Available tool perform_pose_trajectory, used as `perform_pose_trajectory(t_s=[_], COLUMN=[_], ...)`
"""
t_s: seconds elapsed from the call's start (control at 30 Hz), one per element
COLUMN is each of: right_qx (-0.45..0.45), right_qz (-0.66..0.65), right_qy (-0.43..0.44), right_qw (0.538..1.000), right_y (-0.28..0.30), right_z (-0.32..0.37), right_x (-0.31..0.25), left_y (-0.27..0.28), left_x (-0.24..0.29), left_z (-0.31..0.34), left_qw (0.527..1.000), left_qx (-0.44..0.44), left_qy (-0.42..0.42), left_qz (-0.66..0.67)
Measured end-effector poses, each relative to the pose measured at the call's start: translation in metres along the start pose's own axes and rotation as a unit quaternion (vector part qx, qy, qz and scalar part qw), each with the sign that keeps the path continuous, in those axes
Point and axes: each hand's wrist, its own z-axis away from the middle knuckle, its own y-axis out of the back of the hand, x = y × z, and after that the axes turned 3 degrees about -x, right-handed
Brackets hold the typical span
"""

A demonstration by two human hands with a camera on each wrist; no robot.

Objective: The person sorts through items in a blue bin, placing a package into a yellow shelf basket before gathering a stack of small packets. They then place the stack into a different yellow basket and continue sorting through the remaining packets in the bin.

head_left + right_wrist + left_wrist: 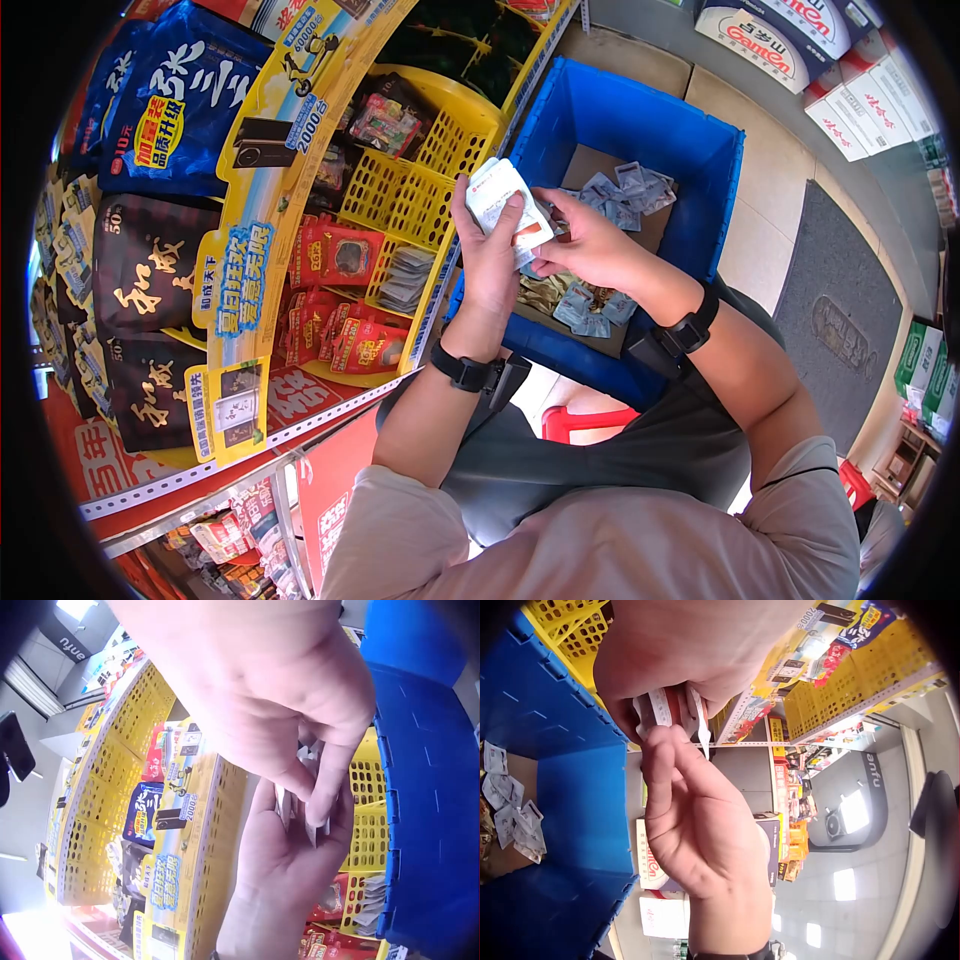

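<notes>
A stack of small white packets [497,200] is gripped in the left hand [490,255], thumb across the top packet, above the blue bin's near left side. The right hand [590,240] pinches at the stack's right edge with thumb and fingers. In the left wrist view the right hand's fingertips meet the packets [660,709] under the left hand [682,645]. The right wrist view shows packet edges [283,804] between the right hand [277,697] and the left palm [289,862]. Loose packets [630,190] lie on cardboard inside the blue bin [690,135].
Left of the bin, a yellow shelf basket [400,195] holds red bags [340,250] and a row of grey packets [407,278]. Large dark bags [150,265] hang further left. Boxes [870,100] stand at the upper right, beside a grey floor mat [835,310].
</notes>
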Motion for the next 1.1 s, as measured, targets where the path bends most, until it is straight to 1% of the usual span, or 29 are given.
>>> perform_pose_trajectory(t_s=[0.2, 0.33, 0.4, 0.43, 0.6, 0.7, 0.8, 0.93, 1.1], right_qx=[0.024, 0.014, 0.018, 0.018, 0.008, -0.053, -0.034, -0.005, 0.007], right_qz=[0.081, 0.132, 0.155, 0.163, 0.186, 0.094, 0.015, 0.011, -0.02], right_qy=[0.008, 0.047, 0.077, 0.077, 0.065, 0.014, 0.0, -0.003, -0.006], right_qw=[0.996, 0.99, 0.985, 0.983, 0.98, 0.994, 0.999, 1.0, 1.0], right_y=[0.0, 0.003, 0.004, 0.004, 0.003, 0.006, 0.003, 0.001, -0.001], right_z=[0.0, 0.0, -0.001, -0.001, 0.004, 0.005, 0.003, 0.001, 0.006], right_x=[-0.001, -0.003, -0.001, -0.001, -0.011, -0.019, -0.012, -0.008, -0.021], left_y=[0.002, 0.002, 0.001, 0.001, 0.006, 0.007, 0.005, 0.002, 0.0], left_x=[0.0, 0.003, 0.007, 0.008, -0.001, 0.002, 0.002, -0.003, -0.003], left_z=[0.0, -0.002, -0.002, -0.002, -0.007, -0.008, -0.007, -0.004, -0.004], left_qw=[1.0, 0.999, 0.999, 0.998, 1.0, 1.0, 1.0, 1.0, 0.999], left_qx=[0.005, 0.018, 0.024, 0.028, 0.02, 0.025, 0.023, 0.009, -0.006], left_qy=[0.005, 0.0, 0.016, 0.023, 0.006, 0.001, -0.006, -0.02, -0.032], left_qz=[0.026, 0.035, 0.041, 0.044, 0.011, 0.012, 0.007, -0.015, -0.041])
